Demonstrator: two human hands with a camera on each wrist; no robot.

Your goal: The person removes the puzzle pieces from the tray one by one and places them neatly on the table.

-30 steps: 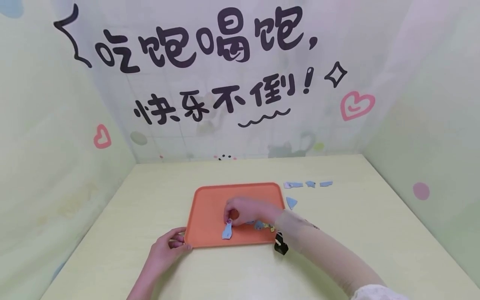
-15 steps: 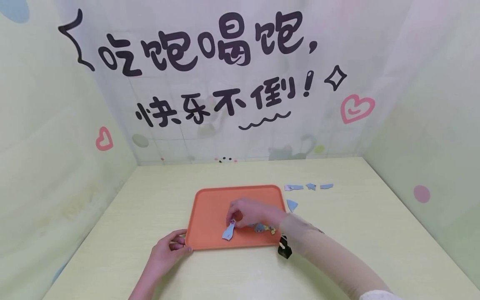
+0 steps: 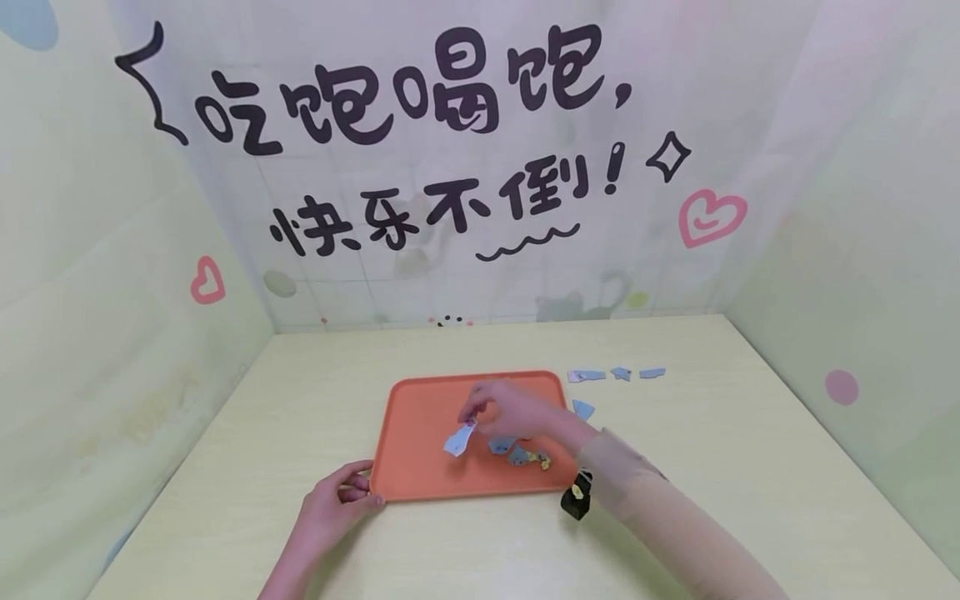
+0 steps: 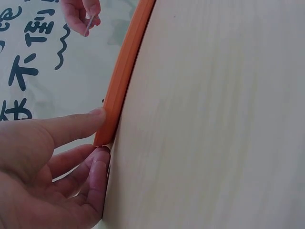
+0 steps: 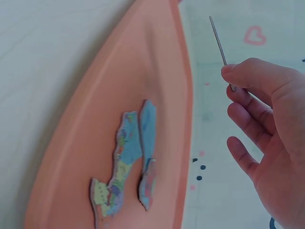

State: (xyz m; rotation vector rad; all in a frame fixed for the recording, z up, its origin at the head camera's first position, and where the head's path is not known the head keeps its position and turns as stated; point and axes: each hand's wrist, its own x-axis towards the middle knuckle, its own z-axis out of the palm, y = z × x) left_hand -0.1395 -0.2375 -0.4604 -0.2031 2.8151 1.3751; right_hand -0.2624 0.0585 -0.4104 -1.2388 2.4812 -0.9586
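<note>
Since the earlier frame, the right hand (image 3: pixel 513 410) has risen from the orange tray (image 3: pixel 420 417), bringing the pale blue piece (image 3: pixel 459 438) up with it; the left hand (image 3: pixel 333 498) shows no notable shift. I record the right hand pinching that piece by one end between thumb and fingers, above the tray and off its floor. The left hand grips the tray's near left corner, thumb against the rim, fingers curled below. As to progress, I judge the work partway: several patterned pieces (image 5: pixel 126 148) lie on the tray, some touching, in no finished outline I can make out. Outside it, a triangular piece (image 3: pixel 582 409) lies just beside the right edge, and a row of three pieces (image 3: pixel 621 374) lies further back, no hand on any. The surface is a pale wood-grain table (image 3: pixel 465 558). Behind it I note a light back wall (image 3: pixel 480 292) with large black lettering (image 3: pixel 456 212) and a pink heart (image 3: pixel 707 222), flanked by pale side walls (image 3: pixel 885 250).
</note>
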